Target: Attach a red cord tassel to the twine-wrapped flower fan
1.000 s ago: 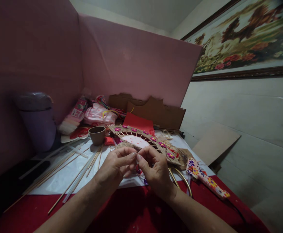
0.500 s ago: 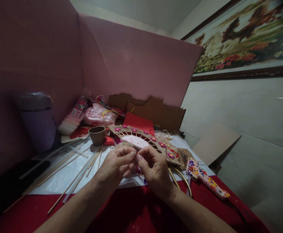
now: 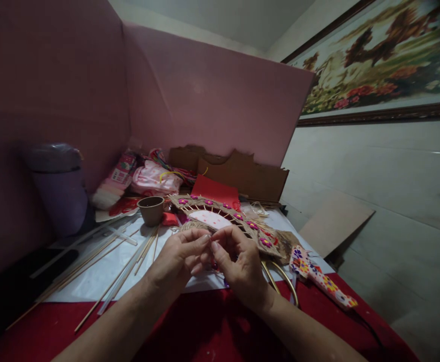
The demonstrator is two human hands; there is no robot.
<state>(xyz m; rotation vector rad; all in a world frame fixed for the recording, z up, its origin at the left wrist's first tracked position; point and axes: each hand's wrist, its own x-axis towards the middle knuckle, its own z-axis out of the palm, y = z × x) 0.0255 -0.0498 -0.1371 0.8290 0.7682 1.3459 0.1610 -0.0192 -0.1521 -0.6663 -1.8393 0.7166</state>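
My left hand (image 3: 178, 261) and my right hand (image 3: 238, 264) meet fingertip to fingertip just above the near edge of a jute-wrapped arch (image 3: 227, 213) dotted with pink flowers. Both hands are pinched on something very small between thumb and forefinger; I cannot make out what it is. The arch lies on a white sheet (image 3: 106, 269) over a red tablecloth (image 3: 204, 327). Small purple and red bits show under my fingers.
A brown cup (image 3: 151, 209), long wooden sticks (image 3: 102, 271) and a lilac bin (image 3: 59, 188) are at left. A flowered glue gun (image 3: 320, 276) and golden rings (image 3: 280, 281) lie at right. Cardboard pieces (image 3: 242, 173), red paper and pink bags stand before the pink partition.
My right hand's fingers have curled slightly and edged toward the left fingertips. Nothing else has moved.
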